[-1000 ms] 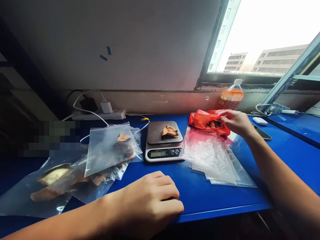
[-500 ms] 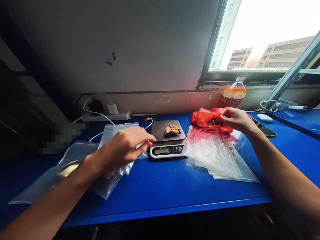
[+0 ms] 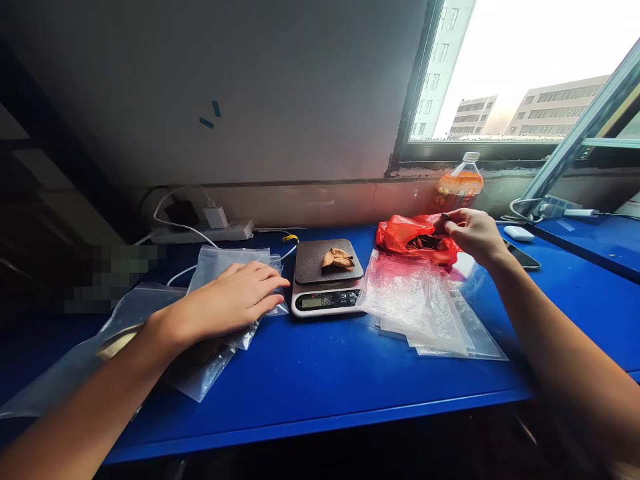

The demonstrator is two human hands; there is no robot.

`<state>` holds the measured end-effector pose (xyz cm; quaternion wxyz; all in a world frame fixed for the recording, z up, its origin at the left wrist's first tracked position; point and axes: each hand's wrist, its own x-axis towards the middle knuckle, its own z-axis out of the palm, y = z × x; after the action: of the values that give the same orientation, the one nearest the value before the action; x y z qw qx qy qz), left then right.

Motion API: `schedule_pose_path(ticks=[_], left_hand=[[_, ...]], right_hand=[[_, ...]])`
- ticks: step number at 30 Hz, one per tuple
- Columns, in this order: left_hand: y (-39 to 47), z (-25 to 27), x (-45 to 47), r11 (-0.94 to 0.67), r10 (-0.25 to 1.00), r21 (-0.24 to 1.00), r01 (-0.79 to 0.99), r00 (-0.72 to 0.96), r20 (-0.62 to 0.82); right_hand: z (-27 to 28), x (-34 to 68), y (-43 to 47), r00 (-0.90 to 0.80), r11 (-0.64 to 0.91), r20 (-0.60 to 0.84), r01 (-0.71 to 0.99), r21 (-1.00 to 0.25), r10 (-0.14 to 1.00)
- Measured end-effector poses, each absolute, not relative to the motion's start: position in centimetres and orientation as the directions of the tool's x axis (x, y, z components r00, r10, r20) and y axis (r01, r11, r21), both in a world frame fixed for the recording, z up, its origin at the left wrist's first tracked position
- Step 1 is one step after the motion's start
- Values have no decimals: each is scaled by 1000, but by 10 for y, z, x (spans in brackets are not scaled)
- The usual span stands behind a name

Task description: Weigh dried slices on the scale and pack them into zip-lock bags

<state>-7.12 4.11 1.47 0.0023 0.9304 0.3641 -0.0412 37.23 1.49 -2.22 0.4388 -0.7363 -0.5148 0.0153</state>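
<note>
Dried brown slices (image 3: 337,259) lie on the dark plate of a small digital kitchen scale (image 3: 327,303), whose display reads about 82, perhaps with a decimal point I cannot make out. Left of the scale, my left hand (image 3: 240,297) rests with its fingers stretched out over clear zip bags (image 3: 207,265), holding nothing. My right hand (image 3: 473,233) pinches a small dark dried piece (image 3: 443,220) above the mouth of a red plastic bag (image 3: 395,233). Inside that bag are more dark dried pieces (image 3: 424,243). Flat clear zip bags (image 3: 425,310) are stacked in front of it.
A power strip (image 3: 235,230) with chargers and white cables runs along the wall. Behind the red bag stands an orange-labelled bottle (image 3: 460,185). A phone (image 3: 525,257) and a white earbud case (image 3: 519,233) lie at right. The blue table's front edge (image 3: 320,427) is near.
My left hand has settled lower, its fingers now spread over the bags. My right hand has risen slightly out of the red bag with a dark piece. The view has shifted a little.
</note>
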Motion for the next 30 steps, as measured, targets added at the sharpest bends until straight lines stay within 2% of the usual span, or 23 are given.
schedule_pose_path(ticks=[6, 10, 14, 17, 24, 30], left_hand=[[42, 12, -73, -739, 673, -29, 673, 738, -49], [43, 9, -74, -739, 674, -35, 673, 738, -43], [44, 8, -72, -730, 684, -50, 682, 727, -60], [44, 8, -71, -730, 683, -55, 681, 727, -62], [46, 5, -73, -746, 666, -68, 663, 744, -45], [46, 3, -73, -746, 665, -64, 662, 746, -35]], right_hand=[[-20, 377, 16, 414, -124, 402, 807, -578, 817], [-18, 379, 16, 414, -271, 361, 883, -383, 836], [-9, 370, 12, 486, -457, 308, 874, -166, 818], [-7, 358, 10, 425, -423, 225, 904, -60, 877], [-31, 341, 23, 340, -354, 280, 935, -4, 898], [-38, 347, 31, 291, -277, 340, 957, -91, 894]])
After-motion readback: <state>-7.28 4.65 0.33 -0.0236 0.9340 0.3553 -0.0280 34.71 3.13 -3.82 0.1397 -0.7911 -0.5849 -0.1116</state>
